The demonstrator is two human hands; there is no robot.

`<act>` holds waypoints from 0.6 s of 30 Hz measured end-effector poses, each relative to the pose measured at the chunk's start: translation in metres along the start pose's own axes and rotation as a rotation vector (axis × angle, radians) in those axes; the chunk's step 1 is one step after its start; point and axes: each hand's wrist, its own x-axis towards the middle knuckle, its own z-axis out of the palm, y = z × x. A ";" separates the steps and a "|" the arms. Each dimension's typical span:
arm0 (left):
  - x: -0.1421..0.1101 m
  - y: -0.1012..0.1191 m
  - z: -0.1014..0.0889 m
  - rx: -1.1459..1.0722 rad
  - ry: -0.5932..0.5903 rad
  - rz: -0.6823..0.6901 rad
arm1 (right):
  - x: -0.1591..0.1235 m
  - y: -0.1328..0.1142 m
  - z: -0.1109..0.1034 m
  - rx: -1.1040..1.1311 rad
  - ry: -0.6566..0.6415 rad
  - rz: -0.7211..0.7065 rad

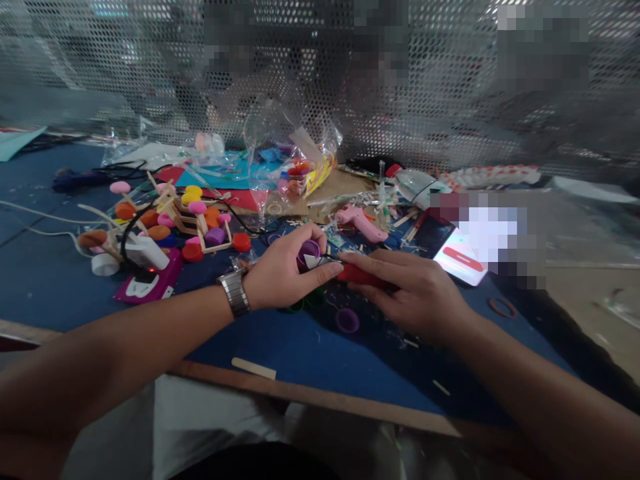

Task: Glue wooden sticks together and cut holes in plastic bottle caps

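On the near side of the pink plastic glue gun (364, 225), a small round purple plastic piece (308, 251) is being pinched between the curled fingers and thumb of the left hand (285, 268). Beside it, a slim red-handled tool (364, 276) is being gripped by the bent fingers of the right hand (425, 290), above the blue tabletop (310, 360).

Purple lid (347, 320), pink glue gun (363, 223)
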 end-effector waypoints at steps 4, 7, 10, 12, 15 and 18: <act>0.000 -0.001 0.000 -0.062 0.002 0.021 | 0.001 0.002 -0.002 0.026 -0.012 0.037; -0.001 -0.002 0.000 -0.069 -0.002 0.057 | 0.001 0.004 -0.004 0.049 -0.033 0.036; -0.003 -0.003 -0.001 -0.050 -0.018 0.060 | 0.002 0.006 -0.005 0.058 -0.046 0.028; -0.004 -0.003 -0.001 -0.072 -0.029 0.042 | 0.002 0.006 -0.006 0.058 -0.046 0.030; -0.004 -0.003 -0.001 -0.097 -0.048 0.014 | 0.002 0.005 -0.005 0.059 -0.049 0.040; -0.004 -0.004 0.001 -0.061 -0.001 0.030 | 0.001 0.005 -0.004 0.060 -0.044 0.068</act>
